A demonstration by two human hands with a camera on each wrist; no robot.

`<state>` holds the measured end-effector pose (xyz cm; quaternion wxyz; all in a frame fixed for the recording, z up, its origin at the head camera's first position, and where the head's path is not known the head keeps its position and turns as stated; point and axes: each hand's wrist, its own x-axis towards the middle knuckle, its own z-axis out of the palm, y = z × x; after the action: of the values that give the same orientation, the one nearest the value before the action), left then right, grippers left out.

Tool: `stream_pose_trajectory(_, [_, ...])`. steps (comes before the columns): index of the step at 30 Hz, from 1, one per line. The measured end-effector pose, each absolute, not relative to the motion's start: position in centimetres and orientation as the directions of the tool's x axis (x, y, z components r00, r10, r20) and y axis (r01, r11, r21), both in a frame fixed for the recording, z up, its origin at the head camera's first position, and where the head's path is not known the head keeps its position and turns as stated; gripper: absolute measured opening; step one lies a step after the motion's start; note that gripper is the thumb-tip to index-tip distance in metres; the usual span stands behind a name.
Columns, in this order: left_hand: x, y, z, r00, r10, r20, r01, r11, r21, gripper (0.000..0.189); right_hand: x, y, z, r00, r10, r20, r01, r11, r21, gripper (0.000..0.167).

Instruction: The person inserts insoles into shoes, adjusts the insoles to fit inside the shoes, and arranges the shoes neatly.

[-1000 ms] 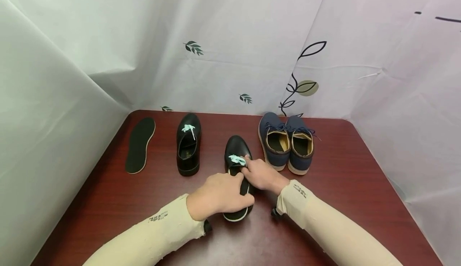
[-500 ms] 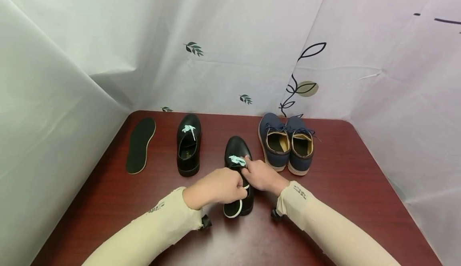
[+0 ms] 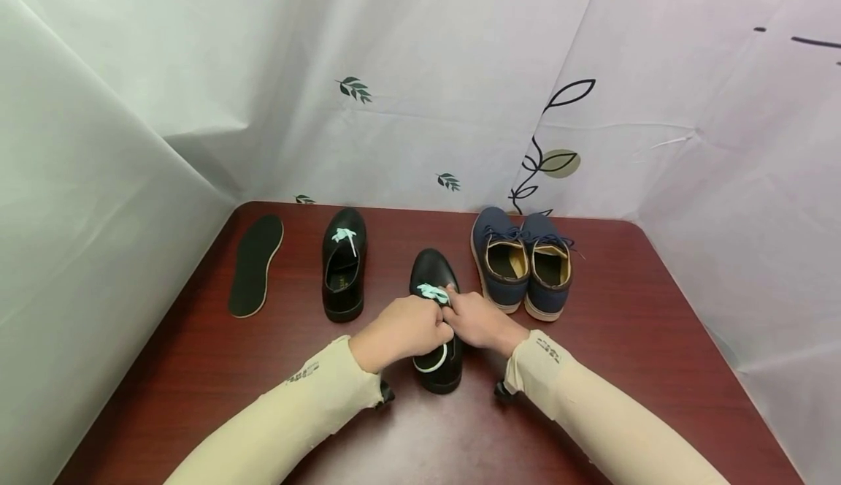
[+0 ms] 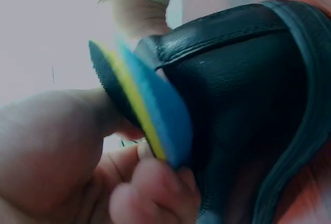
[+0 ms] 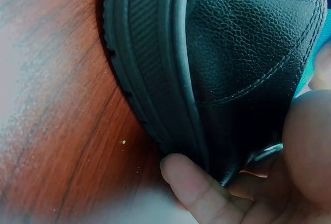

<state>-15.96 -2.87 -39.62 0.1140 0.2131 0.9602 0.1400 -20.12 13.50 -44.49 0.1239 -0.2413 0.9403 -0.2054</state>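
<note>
A black leather lace-up shoe (image 3: 432, 264) with a pale mint bow stands in the middle of the table, toe away from me. My left hand (image 3: 402, 329) pinches an insole (image 4: 150, 107) at the shoe's opening, its blue and yellow layers showing in the left wrist view. In the head view, the insole's pale-edged rear end curves up over the heel, while its front part is hidden under the hand and in the shoe. My right hand (image 3: 482, 318) grips the shoe's right side near the laces; in the right wrist view a finger lies along the sole (image 5: 155, 43).
Left of the worked shoe is its black mate (image 3: 344, 262), also with a mint bow. A loose dark insole (image 3: 256, 266) lies at the far left of the reddish-brown table (image 3: 657, 346). Two navy shoes (image 3: 522, 262) stand side by side at right. White sheeting (image 3: 420, 69) encloses the back and sides.
My left hand has moved forward toward the laces with the insole, which sat out past the heel earlier and now bends inside the shoe's outline. The right hand keeps its grip.
</note>
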Motion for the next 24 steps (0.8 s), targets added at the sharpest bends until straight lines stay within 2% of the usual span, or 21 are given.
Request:
stream_pose_trajectory(3, [-15.0,-2.7,-39.5,-0.892,0.411,-0.187,0.352,0.892,0.282,0.041,-20.1,13.5,-44.5,-0.859,-0.495,-0.134,-0.392,0.802,-0.45,0.055])
stream_pose_trajectory(7, [-13.6,-2.7,-39.2,-0.898,0.366,-0.245,0.308,0.92,0.244,0.078,-20.1,13.4,-44.6,-0.872,-0.467,-0.146,-0.366,0.821,-0.439,0.058])
stream_pose_trajectory(8, [-13.4,-2.7,-39.2,-0.9,0.361,-0.246,0.302,0.921,0.246,0.08,-20.1,13.3,-44.5,-0.875,-0.461,-0.15,-0.361,0.827,-0.432,0.058])
stream_pose_trajectory(11, [-12.7,-3.0,-39.0,-0.907,0.367,-0.208,0.313,0.915,0.254,0.071,-20.1,13.2,-44.4,-0.88,-0.449,-0.157,-0.35,0.834,-0.427,0.058])
stream_pose_trajectory(17, [-12.2,-3.6,-39.0,-0.891,0.45,-0.052,0.408,0.846,0.343,0.023,-20.0,13.2,-44.3,-0.879,-0.451,-0.158,-0.348,0.831,-0.434,0.058])
stream_pose_trajectory(20, [-12.4,-3.6,-39.1,-0.878,0.479,0.014,0.454,0.822,0.344,0.027,-20.0,13.1,-44.4,-0.877,-0.459,-0.144,-0.361,0.826,-0.432,0.057])
stream_pose_trajectory(24, [-12.8,-3.3,-39.2,-0.867,0.496,0.041,0.485,0.822,0.3,0.031,-20.0,13.1,-44.4,-0.874,-0.462,-0.146,-0.36,0.821,-0.444,0.057])
